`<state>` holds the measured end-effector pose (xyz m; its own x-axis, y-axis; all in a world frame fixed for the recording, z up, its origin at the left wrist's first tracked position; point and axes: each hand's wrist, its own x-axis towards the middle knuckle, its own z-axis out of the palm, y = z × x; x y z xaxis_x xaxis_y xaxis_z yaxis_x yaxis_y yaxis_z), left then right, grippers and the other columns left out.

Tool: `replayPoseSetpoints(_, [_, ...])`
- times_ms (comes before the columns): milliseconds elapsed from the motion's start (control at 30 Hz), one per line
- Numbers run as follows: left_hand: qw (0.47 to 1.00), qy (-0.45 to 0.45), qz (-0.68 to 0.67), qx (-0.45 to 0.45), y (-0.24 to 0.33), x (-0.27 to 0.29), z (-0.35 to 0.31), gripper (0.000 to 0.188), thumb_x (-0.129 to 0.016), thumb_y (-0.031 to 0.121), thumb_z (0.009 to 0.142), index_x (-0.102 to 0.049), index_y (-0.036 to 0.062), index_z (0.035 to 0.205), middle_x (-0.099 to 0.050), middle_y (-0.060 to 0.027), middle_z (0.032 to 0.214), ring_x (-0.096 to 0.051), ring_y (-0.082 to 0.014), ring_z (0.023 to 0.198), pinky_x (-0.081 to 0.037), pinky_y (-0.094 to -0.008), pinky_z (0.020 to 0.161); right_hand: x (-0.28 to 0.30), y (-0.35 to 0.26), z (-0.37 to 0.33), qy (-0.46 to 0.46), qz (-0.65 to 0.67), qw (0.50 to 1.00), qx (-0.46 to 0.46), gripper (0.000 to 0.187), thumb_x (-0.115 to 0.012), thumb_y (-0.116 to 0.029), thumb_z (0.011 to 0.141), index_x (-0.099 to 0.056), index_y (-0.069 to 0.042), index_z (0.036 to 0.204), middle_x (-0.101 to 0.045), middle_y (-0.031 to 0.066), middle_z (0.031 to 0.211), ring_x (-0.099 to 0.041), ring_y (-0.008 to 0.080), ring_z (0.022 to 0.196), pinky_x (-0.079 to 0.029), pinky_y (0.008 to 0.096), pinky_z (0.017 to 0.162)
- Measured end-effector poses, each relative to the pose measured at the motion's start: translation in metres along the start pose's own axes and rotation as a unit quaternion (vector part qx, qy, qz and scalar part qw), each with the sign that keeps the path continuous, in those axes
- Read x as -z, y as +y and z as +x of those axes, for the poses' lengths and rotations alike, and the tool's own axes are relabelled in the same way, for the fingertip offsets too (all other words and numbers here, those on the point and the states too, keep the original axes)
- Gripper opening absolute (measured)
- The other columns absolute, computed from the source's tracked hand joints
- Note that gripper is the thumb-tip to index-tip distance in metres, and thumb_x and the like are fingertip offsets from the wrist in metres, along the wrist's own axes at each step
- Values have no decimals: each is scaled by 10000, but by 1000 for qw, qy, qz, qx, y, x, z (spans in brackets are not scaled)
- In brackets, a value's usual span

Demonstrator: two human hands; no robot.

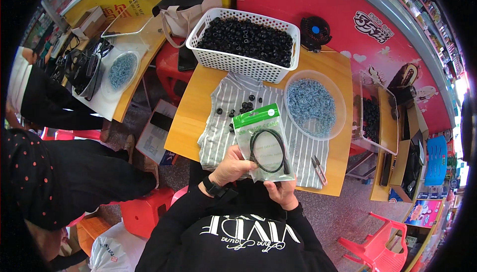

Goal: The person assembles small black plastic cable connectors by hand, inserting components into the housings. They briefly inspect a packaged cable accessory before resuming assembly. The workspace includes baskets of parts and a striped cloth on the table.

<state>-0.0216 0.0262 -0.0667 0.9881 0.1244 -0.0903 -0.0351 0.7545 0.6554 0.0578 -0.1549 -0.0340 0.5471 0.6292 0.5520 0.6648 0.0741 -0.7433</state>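
A clear plastic packet with a green top holds a coiled black cable [269, 150]. My left hand [232, 165] grips the packet's lower left side, thumb across its front. At the lower right corner, my right hand [281, 192] is closed on the same packet, its fingers partly hidden behind it. Beneath lies a grey-and-white striped cloth [218, 118] on the wooden table [189, 123]. Several small black ring-shaped parts [246, 107] are scattered on the cloth just beyond the packet. Small scissors [319, 170] with a pinkish handle lie to the right of my right hand.
Behind the cloth stands a white perforated basket [238, 64] full of black parts. A round tub [343, 118] of small bluish clear pieces sits at right, near a black fan [315, 31]. Other people [74, 172] are at left; a red chair [372, 242] stands lower right.
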Motion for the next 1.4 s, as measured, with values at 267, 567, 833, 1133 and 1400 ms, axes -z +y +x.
replayPoseSetpoints(267, [1000, -21, -21, 1, 6, -12, 5, 398, -684, -16, 863, -584, -9, 1249, -658, -97, 1186, -637, -179, 1069, -510, -336, 935, 2, 2, -8, 33, -32, 997, -56, 361, -712, -314, 884, -675, 33, 977, -677, 209, 1000, -652, 397, 941, -487, 445, 838])
replayPoseSetpoints(567, [984, 45, 7, -171, 80, -24, -20, 310, -683, -28, 842, -643, -14, 1148, -692, -130, 1110, -680, -211, 975, -542, -357, 876, 1, 12, -21, 44, 93, 989, -106, 660, -551, -582, 929, -622, 40, 1141, -683, 132, 867, -625, 195, 638, -493, 299, 585])
replayPoseSetpoints(833, [862, 259, -197, -388, 233, 102, -64, 101, -615, 155, 963, -627, 61, 929, -681, -43, 858, -631, -169, 722, -537, -337, 718, -3, 9, -17, 26, 42, 996, -75, 623, -544, -549, 950, -617, 38, 1145, -670, 113, 824, -585, 152, 580, -461, 262, 529])
replayPoseSetpoints(1133, [700, 550, -65, -451, 258, 248, -123, 155, -539, 59, 987, -579, 63, 1136, -659, -79, 1022, -653, -200, 840, -542, -323, 631, -1, 10, -14, 24, 28, 997, -69, 549, -572, -491, 958, -616, 25, 1139, -661, 104, 821, -588, 149, 584, -464, 263, 537])
replayPoseSetpoints(1400, [773, 491, 56, -397, 267, 302, -147, 76, -577, 69, 970, -640, 56, 930, -650, -28, 818, -603, -139, 682, -466, -258, 556, -1, 10, -16, 8, 10, 996, -83, 533, -594, -470, 956, -621, 20, 1165, -662, 100, 827, -568, 117, 600, -456, 243, 556])
